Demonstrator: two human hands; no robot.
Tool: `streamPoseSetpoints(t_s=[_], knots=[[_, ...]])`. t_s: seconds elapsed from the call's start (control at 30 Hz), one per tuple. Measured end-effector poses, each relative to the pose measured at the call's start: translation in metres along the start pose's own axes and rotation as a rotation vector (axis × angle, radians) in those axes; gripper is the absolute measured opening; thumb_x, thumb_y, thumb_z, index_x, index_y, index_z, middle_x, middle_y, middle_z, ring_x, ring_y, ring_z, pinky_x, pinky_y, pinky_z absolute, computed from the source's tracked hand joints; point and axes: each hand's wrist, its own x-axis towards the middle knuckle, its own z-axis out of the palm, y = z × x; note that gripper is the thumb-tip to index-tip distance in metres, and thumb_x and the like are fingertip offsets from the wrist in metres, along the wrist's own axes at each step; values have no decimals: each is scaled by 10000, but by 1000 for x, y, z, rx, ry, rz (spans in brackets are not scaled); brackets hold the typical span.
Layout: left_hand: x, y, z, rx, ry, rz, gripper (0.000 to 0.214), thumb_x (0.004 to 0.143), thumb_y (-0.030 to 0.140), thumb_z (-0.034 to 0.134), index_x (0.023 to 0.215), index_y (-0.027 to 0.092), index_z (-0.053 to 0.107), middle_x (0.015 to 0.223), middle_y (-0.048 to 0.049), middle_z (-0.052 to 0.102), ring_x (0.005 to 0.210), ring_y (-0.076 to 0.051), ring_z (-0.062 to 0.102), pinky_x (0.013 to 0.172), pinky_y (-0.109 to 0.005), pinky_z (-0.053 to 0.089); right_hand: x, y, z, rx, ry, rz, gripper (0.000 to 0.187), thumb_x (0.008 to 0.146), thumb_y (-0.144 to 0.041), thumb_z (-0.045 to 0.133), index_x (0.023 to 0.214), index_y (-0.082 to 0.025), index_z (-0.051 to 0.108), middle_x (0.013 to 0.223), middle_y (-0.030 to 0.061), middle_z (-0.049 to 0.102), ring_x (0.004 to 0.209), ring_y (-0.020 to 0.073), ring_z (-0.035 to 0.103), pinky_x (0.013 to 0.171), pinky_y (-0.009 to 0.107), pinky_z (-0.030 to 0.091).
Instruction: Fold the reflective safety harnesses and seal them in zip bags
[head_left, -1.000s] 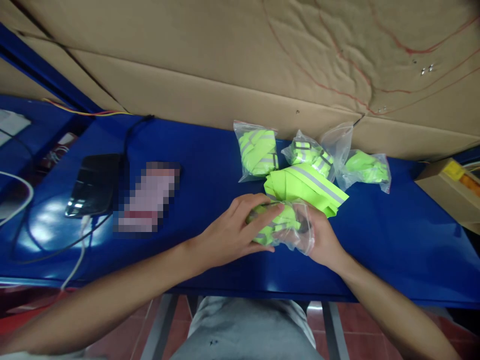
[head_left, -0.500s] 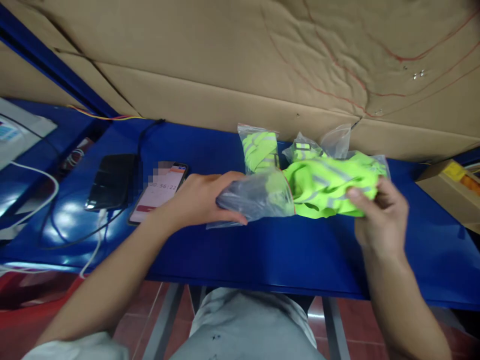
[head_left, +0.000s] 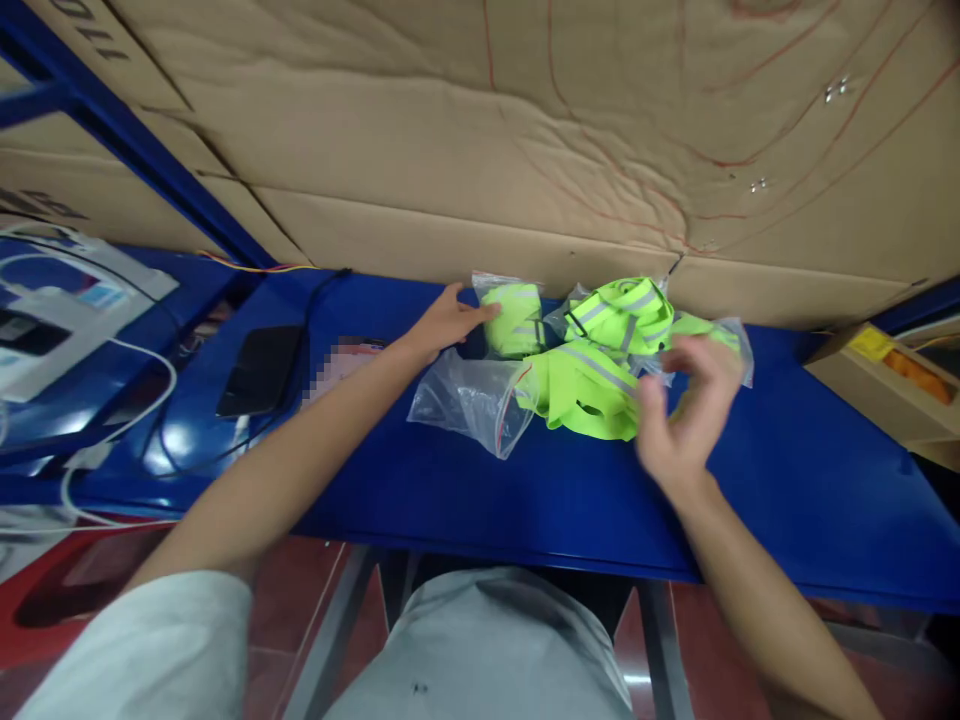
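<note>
My left hand point(head_left: 450, 322) is open, its fingers apart at the left edge of a zip bag holding a folded neon yellow-green reflective strap garment point(head_left: 516, 312); whether it grips that bag I cannot tell. Below it on the blue table lies a clear zip bag point(head_left: 461, 398), flattened, its red-lined mouth facing right. A loose neon garment with grey stripes point(head_left: 581, 385) lies against that mouth, mostly outside the bag. To its right my right hand point(head_left: 690, 405) hovers open and a little blurred, thumb and fingers apart. Another striped neon bundle point(head_left: 630, 308) sits behind.
One more bagged neon item point(head_left: 712, 335) lies at the back right. A phone point(head_left: 352, 358), partly behind my left forearm, and a black device point(head_left: 261, 370) with cables are on the left. A cardboard box point(head_left: 889, 380) stands at right; a cardboard wall point(head_left: 420, 220) closes the back.
Both hands have let go of the clear bag and the neon garment, which now lie on the table. My left hand has moved up to the back bag; my right hand has moved left.
</note>
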Motion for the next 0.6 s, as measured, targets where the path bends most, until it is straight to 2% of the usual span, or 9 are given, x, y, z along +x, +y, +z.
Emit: streamPoseSetpoints(t_s=[0.1, 0.13, 0.2, 0.27, 0.33, 0.43, 0.5, 0.53, 0.6], knots=[[4, 11, 20, -76, 5, 16, 650, 761, 329, 855, 1313, 115, 586, 996, -115, 725, 852, -215, 694, 746, -334, 562, -26, -41, 11, -52, -415, -542, 487, 977, -483, 673, 1437, -355, 577, 1419, 73, 633, 1353, 288, 561, 1125, 462, 460], [2, 14, 23, -98, 16, 37, 609, 760, 318, 846, 1282, 131, 595, 1021, -110, 720, 874, -215, 700, 765, -340, 569, -34, -50, 17, -89, -521, -639, 480, 1001, -481, 642, 1461, -369, 567, 1505, 35, 604, 1426, 266, 509, 1182, 453, 416], [-7, 19, 21, -129, 63, 106, 622, 747, 314, 844, 1289, 174, 573, 1127, -96, 695, 977, -217, 700, 835, -347, 575, -45, -56, 28, -177, -642, -689, 496, 1034, -356, 604, 1523, -337, 524, 1617, 14, 521, 1489, 243, 451, 1225, 456, 367], [-20, 23, 8, -117, 163, 260, 722, 724, 332, 871, 1348, 228, 522, 1225, -71, 645, 1102, -218, 668, 908, -343, 563, -49, -49, 36, -229, -670, -661, 471, 1024, -188, 581, 1488, -268, 569, 1573, 55, 573, 1409, 236, 535, 1160, 436, 420], [-38, 29, -12, -59, 312, 547, 819, 707, 413, 917, 1386, 259, 486, 1252, -59, 617, 1159, -237, 641, 919, -364, 560, -46, -37, 38, -229, -630, -615, 351, 1014, -108, 556, 1319, -228, 683, 1381, 65, 716, 1189, 214, 665, 1004, 385, 495], [-74, 40, -45, -92, 508, 960, 837, 719, 508, 942, 1393, 317, 482, 1365, 8, 568, 1320, -232, 573, 1055, -409, 528, -32, -30, 32, -132, -500, -523, 238, 1025, -128, 548, 1133, -239, 729, 1141, 35, 796, 935, 176, 709, 816, 340, 512], [-103, 45, -59, -139, 513, 1170, 762, 727, 507, 929, 1378, 338, 569, 1361, 49, 616, 1337, -211, 577, 1167, -436, 476, -14, -31, 28, 5, -398, -383, 206, 1019, -148, 554, 1115, -234, 714, 1090, 48, 788, 893, 169, 711, 789, 321, 526], [-118, 46, -63, -198, 542, 1147, 712, 721, 470, 933, 1348, 329, 626, 1346, 41, 651, 1329, -214, 587, 1211, -446, 438, -2, -30, 28, 80, -351, -284, 180, 1010, -158, 561, 1095, -223, 705, 1055, 55, 778, 867, 163, 709, 785, 310, 537], [-144, 42, -66, -304, 534, 989, 652, 676, 406, 961, 1274, 344, 707, 1330, 26, 689, 1328, -231, 601, 1235, -441, 428, 28, -22, 34, 156, -293, 7, 137, 981, -162, 572, 1050, -210, 681, 968, 35, 738, 703, 120, 657, 716, 284, 539]])
